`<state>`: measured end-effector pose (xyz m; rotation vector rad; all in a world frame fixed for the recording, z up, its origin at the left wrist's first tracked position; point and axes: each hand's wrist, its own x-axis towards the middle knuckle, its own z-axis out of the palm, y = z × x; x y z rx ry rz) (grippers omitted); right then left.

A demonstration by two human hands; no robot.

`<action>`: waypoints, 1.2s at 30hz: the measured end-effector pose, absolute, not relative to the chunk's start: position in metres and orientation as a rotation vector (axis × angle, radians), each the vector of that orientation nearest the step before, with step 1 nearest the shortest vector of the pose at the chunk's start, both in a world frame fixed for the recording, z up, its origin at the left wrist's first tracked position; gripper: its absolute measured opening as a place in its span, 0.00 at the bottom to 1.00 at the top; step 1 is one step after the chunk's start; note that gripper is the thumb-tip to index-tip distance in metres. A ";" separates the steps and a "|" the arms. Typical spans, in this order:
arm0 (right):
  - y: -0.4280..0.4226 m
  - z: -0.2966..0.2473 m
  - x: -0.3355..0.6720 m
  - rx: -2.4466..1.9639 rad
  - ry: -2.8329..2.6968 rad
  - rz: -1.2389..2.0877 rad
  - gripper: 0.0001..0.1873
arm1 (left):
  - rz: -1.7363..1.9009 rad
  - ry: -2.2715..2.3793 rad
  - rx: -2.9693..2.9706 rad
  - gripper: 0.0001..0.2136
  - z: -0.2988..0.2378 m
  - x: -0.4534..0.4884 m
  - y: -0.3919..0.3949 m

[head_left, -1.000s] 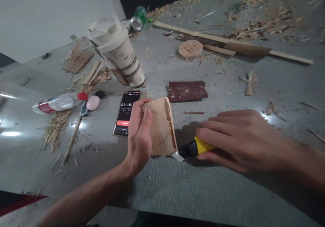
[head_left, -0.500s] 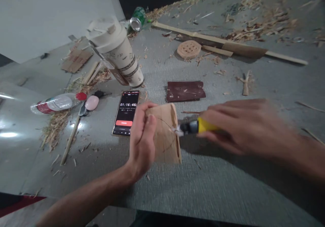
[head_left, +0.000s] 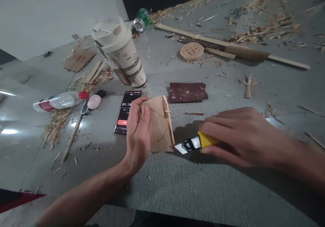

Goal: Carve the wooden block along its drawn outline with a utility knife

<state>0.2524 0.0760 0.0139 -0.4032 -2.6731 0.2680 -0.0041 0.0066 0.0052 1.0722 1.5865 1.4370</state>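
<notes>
Wooden board [head_left: 159,127] between both hands
Left hand [head_left: 138,132] clamps its left side, right hand [head_left: 236,135] curls round a yellow cutter [head_left: 207,140], blade [head_left: 180,148] at the board's near-right corner; beyond: phone [head_left: 121,118] (partly covered), brown slab [head_left: 188,92], tall cup [head_left: 127,57].

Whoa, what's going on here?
The person's left hand holds a flat piece of wood marked with a dark curved line. The right hand grips a yellow and black knife, with its blade right by the wood's near right corner. I can't tell if they touch. The wood's right edge looks rough, and a small sliver sticks out there. A phone lies partly hidden by the left hand.
</notes>
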 end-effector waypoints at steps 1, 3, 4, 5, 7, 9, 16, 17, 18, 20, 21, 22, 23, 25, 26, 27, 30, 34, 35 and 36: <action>0.075 0.014 0.252 -0.399 -2.681 0.282 0.17 | 1.440 1.577 1.065 0.10 0.004 -0.004 0.006; 0.074 0.015 0.251 -0.399 -2.690 0.297 0.17 | 1.433 1.573 1.063 0.10 0.004 -0.004 0.006; 0.074 0.015 0.251 -0.397 -2.693 0.305 0.18 | 1.428 1.577 1.066 0.10 0.004 -0.004 0.006; 0.073 0.014 0.251 -0.397 -2.697 0.313 0.18 | 1.418 1.585 1.074 0.10 0.004 -0.004 0.006; 0.071 0.013 0.250 -0.396 -2.705 0.329 0.19 | 1.400 1.605 1.095 0.10 0.006 -0.002 0.006; 0.070 0.012 0.249 -0.401 -2.715 0.339 0.20 | 1.381 1.609 1.111 0.09 0.007 -0.001 0.006; 0.090 0.013 0.265 -0.711 -2.622 -0.024 0.23 | 1.225 1.593 1.242 0.07 0.009 0.010 -0.008; 0.095 0.015 0.269 -0.849 -2.563 -0.125 0.25 | 1.199 1.574 1.280 0.08 0.009 0.011 -0.010; 0.099 0.016 0.273 -0.966 -2.504 -0.196 0.27 | 1.187 1.559 1.300 0.08 0.010 0.012 -0.012; 0.103 0.017 0.278 -1.109 -2.455 -0.202 0.28 | 1.214 1.559 1.273 0.08 0.012 0.010 -0.010; 0.102 0.017 0.278 -1.104 -2.471 -0.153 0.27 | 1.240 1.572 1.231 0.08 0.012 0.008 -0.008; 0.100 0.017 0.276 -1.046 -2.498 -0.090 0.26 | 1.270 1.582 1.183 0.08 0.011 0.006 -0.005; 0.096 0.016 0.273 -0.948 -2.530 -0.022 0.24 | 1.307 1.582 1.143 0.08 0.011 0.004 -0.002; 0.085 0.015 0.264 -0.672 -2.590 0.113 0.21 | 1.380 1.559 1.096 0.09 0.008 0.000 0.004; 0.080 0.014 0.259 -0.553 -2.624 0.185 0.20 | 1.407 1.547 1.084 0.08 0.006 -0.002 0.007; 0.075 0.014 0.254 -0.467 -2.652 0.241 0.19 | 1.424 1.538 1.075 0.08 0.005 -0.003 0.008; 0.065 0.012 0.244 -0.377 -2.678 0.299 0.20 | 1.429 1.517 1.026 0.09 0.004 -0.003 0.010; 0.066 0.009 0.245 -0.380 -2.680 0.255 0.21 | 1.376 1.532 1.009 0.08 0.008 0.000 0.007; 0.069 0.009 0.247 -0.388 -2.669 0.229 0.21 | 1.350 1.545 1.031 0.07 0.009 0.002 0.004; 0.073 0.010 0.251 -0.424 -2.655 0.186 0.21 | 1.312 1.555 1.061 0.07 0.010 0.003 0.001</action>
